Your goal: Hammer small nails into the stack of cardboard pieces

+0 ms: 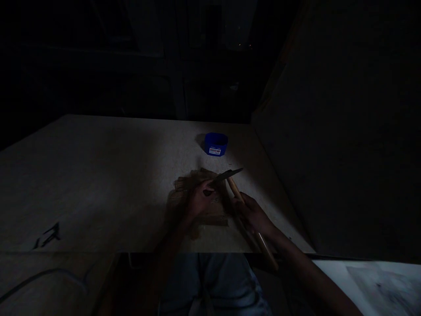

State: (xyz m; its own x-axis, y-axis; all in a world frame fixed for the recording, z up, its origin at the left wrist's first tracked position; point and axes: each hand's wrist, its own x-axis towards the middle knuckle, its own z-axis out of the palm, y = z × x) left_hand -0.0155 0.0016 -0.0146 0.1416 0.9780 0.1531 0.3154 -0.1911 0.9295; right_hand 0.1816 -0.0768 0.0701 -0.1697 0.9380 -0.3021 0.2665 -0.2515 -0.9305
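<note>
The scene is dim. My right hand [251, 213] is closed around the wooden handle of a hammer-like tool [235, 188], whose lower end points toward me past the table edge. Its narrow dark metal head slants up to the right and tapers to a thin tip. My left hand [199, 198] is closed at the left end of that head, thumb and fingers around it. Beneath my left hand lies a pile of thin brown strips [213, 220], flat on the table, looking like wood; my hand and shadow cover part of it.
A blue plastic tub [216, 145] with a white label stands beyond the strips on the pale tabletop [138, 175]. A dark upright panel [345, 145] borders the right side. A black mark or small object [49, 236] is at the left front, with a cable [42, 273] below.
</note>
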